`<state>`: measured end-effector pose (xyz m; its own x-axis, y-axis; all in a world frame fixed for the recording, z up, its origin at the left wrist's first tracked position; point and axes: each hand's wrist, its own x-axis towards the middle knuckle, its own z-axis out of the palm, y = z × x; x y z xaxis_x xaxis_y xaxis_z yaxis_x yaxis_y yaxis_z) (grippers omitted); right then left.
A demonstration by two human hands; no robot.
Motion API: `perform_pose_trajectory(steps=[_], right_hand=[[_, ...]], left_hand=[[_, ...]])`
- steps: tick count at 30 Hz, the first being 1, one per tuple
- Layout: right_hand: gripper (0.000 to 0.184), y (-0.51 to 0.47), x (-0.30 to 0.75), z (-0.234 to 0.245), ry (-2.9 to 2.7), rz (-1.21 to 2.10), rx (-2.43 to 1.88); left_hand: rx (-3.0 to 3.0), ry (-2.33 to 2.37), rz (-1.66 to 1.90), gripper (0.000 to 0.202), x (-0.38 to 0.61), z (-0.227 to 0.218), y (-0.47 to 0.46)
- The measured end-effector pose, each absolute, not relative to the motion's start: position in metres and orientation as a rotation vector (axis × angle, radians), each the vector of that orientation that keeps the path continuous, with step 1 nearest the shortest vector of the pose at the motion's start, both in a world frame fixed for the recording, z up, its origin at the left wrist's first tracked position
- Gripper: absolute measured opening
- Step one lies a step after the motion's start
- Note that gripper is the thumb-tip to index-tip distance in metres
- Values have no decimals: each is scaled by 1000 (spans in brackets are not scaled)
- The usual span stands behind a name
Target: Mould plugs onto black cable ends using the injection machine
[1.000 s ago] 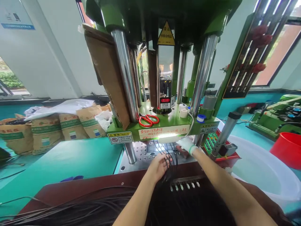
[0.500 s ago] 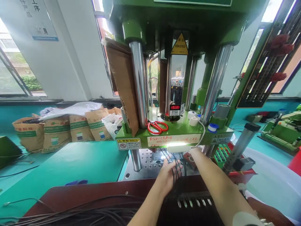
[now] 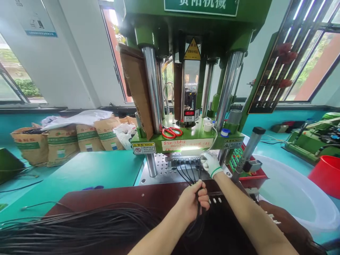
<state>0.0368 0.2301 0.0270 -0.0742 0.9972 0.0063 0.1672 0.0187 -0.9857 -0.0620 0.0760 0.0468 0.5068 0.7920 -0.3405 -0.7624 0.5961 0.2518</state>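
Observation:
My left hand [image 3: 195, 201], bare, is closed round a bundle of thin black cables [image 3: 188, 172] in front of the press. The cables run up from my fist to a long metal mould [image 3: 186, 158] above the perforated steel bed. My right hand [image 3: 211, 164], in a white glove with a green cuff edge, grips the right end of that mould; its fingertips are partly hidden. Just above shines a lit lamp [image 3: 191, 151] on the front of the green press [image 3: 159, 144]. Below my right wrist, several silvery connector ends [image 3: 215, 200] lie on dark material.
Red scissors [image 3: 172, 132] and tape rolls lie on the press ledge. A heap of black cables [image 3: 79, 226] covers the near left of the brown table [image 3: 106, 198]. To the right stand a control box [image 3: 236, 159], a white tub [image 3: 292, 191] and a red bucket [image 3: 325, 175].
My left hand has gone from open beneath the cables to closed round them, slightly nearer me. My right hand, hidden before behind the lamp, now shows at the mould, which sits further forward.

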Motion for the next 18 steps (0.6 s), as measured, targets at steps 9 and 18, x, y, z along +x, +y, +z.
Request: perform_pose_trajectory(steps=[9,18], right_hand=[[22,208,24,14,-1062,1329,-1284],[23,200,62,9,-1230,1321,-1360]], left_hand=[[200,407,867,21,-63,31,-12],[383,297,1442,20,-173,99,-34]])
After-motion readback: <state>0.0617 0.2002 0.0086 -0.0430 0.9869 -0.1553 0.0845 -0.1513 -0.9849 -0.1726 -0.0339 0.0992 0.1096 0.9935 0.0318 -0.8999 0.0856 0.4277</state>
